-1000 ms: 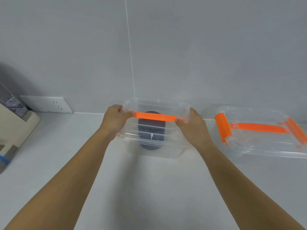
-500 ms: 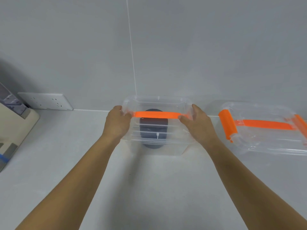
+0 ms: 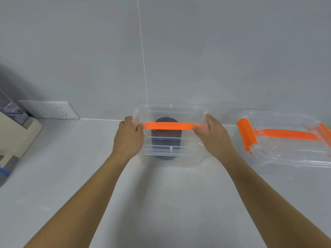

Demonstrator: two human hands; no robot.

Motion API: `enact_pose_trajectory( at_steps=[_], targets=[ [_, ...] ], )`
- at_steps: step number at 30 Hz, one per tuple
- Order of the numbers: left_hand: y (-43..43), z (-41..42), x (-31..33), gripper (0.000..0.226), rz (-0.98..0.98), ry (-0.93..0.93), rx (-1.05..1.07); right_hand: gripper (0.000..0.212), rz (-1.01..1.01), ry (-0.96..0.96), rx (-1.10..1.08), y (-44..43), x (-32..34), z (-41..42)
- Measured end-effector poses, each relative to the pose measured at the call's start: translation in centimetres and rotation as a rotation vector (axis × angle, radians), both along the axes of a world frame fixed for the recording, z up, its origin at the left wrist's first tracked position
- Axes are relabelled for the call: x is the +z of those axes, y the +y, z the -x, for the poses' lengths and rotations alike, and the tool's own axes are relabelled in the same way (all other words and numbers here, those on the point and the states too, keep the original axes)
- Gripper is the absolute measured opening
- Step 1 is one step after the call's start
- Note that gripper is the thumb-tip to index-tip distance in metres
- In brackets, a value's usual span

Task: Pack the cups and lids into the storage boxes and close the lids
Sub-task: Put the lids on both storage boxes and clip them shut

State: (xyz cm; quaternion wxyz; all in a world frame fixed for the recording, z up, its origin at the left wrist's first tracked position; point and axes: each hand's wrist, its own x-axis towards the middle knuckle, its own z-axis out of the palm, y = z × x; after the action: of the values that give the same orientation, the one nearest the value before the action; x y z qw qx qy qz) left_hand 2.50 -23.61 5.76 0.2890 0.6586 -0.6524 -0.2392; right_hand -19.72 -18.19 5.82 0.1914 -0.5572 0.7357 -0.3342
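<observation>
A clear storage box [image 3: 170,158] stands on the white counter against the wall, with a dark grey cup [image 3: 166,138] inside it. A clear lid with an orange handle strip [image 3: 168,126] lies on top of the box. My left hand [image 3: 129,136] grips the box's left end and my right hand [image 3: 213,136] grips its right end, thumbs resting on the lid by the strip's ends. The side latches are hidden under my hands. A second clear storage box [image 3: 286,149] with orange latches [image 3: 247,135] and an orange strip lies to the right.
A white wall socket plate [image 3: 50,110] sits low on the wall at left. A beige appliance [image 3: 12,136] occupies the far left edge of the counter. The grey wall rises directly behind both boxes.
The lid has tipped from tilted to lying level on the box. Both hands have slid outward to the box's ends and stayed on it.
</observation>
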Motion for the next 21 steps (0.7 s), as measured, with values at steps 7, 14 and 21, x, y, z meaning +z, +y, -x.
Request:
enact_pose_trajectory(
  at_steps=[7, 14, 21],
  targets=[
    [0.0, -0.1, 0.8, 0.036, -0.025, -0.152, -0.006, 0.025, -0.049, 0.005, -0.012, -0.2, 0.3, 0.2],
    [-1.3, -2.4, 1.4, 0.052, -0.094, 0.086, 0.081, 0.054, 0.021, -0.132, -0.184, -0.4, 0.5, 1.0],
    [-0.3, -3.2, 0.1, 0.054, -0.499, 0.675, 0.164, 0.077, -0.243, -0.568, -0.381, 0.6, -0.6, 0.8]
  ],
)
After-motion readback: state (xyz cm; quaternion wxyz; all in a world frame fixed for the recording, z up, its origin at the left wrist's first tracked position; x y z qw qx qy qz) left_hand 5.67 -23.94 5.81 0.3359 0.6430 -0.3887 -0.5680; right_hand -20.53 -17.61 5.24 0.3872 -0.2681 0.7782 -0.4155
